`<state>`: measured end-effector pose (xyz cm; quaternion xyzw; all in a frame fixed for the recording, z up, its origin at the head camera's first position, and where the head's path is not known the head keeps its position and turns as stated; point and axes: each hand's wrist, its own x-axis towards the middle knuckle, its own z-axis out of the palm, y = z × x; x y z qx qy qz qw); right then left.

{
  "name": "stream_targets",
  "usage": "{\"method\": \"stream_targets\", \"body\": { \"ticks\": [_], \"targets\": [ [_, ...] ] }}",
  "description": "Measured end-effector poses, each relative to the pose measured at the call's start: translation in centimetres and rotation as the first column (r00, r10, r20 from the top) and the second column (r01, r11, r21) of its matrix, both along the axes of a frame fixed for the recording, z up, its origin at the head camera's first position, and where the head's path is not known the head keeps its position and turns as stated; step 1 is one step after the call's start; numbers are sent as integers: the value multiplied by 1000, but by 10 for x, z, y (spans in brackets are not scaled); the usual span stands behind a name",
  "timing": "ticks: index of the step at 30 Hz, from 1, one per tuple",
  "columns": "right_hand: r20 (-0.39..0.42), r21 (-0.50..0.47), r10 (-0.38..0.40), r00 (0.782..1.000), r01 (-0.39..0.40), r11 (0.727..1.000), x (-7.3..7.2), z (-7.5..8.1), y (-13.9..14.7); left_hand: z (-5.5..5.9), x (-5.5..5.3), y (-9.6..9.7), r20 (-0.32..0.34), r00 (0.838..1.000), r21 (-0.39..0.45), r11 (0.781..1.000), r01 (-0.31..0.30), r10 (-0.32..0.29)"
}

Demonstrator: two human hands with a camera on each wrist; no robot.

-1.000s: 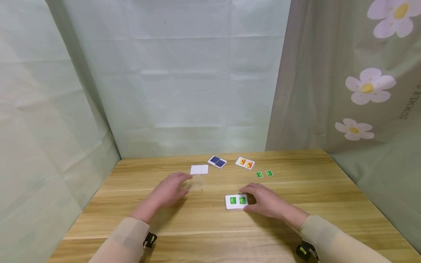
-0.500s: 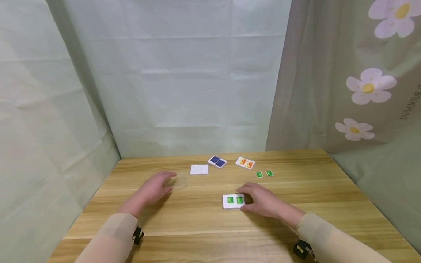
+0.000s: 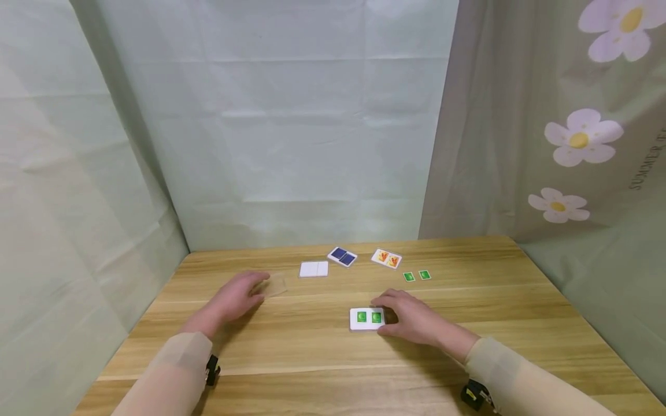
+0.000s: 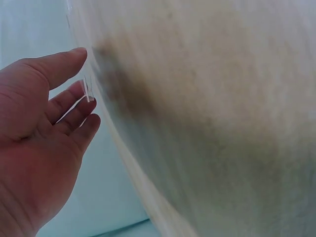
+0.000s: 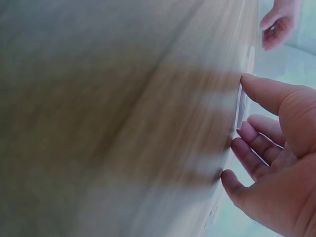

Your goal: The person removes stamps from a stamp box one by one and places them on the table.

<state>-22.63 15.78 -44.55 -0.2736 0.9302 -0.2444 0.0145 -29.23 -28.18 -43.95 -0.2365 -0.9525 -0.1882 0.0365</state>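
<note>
In the head view my left hand (image 3: pixel 235 297) is at the left of the table, holding a thin clear plastic piece (image 3: pixel 276 285) between thumb and fingers. The left wrist view shows the edge of that clear piece (image 4: pixel 89 90) at the fingertips. My right hand (image 3: pixel 411 316) grips the right end of a white card (image 3: pixel 355 325) bearing two green square pictures, thumb on the near edge and fingers on the far edge. The card lies flat or very low over the wood. In the right wrist view only its thin edge (image 5: pixel 240 109) shows by the fingers.
Behind the hands lie a blank white card (image 3: pixel 314 269), a card with two dark blue squares (image 3: pixel 342 256) and one with two orange pictures (image 3: pixel 387 259). Two small green squares (image 3: pixel 409 277) sit at right. Pale curtains (image 3: pixel 312 144) enclose the wooden table (image 3: pixel 291 364).
My left hand has moved left with the clear plastic piece, away from the green-pictured card. The right hand and its card have shifted slightly left.
</note>
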Motion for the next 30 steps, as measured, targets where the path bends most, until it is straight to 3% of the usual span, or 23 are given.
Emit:
{"method": "stream_targets", "body": {
  "ticks": [8, 13, 17, 23, 30],
  "targets": [
    [-9, -3, 5, 1000, -5, 1000, 0, 0, 0, -5, -3, -3, 47, 999, -30, 1000, 8, -7],
    [-6, -2, 5, 1000, -5, 1000, 0, -1, -1, -2, -1, -1, 88, 996, -32, 999, 10, -8],
    [-6, 1, 2, 1000, -2, 1000, 0, -1, -1, 2, 3, 4, 76, 997, -30, 1000, 3, 0],
    [-18, 2, 8, 1000, -8, 1000, 0, -2, 0, 8, 8, 28, 5, 1000, -1, 1000, 14, -14],
    [-21, 0, 13, 1000, -13, 1000, 0, -2, 1, 12, 14, 66, -32, 998, 15, 998, 55, -55]
  ]
}}
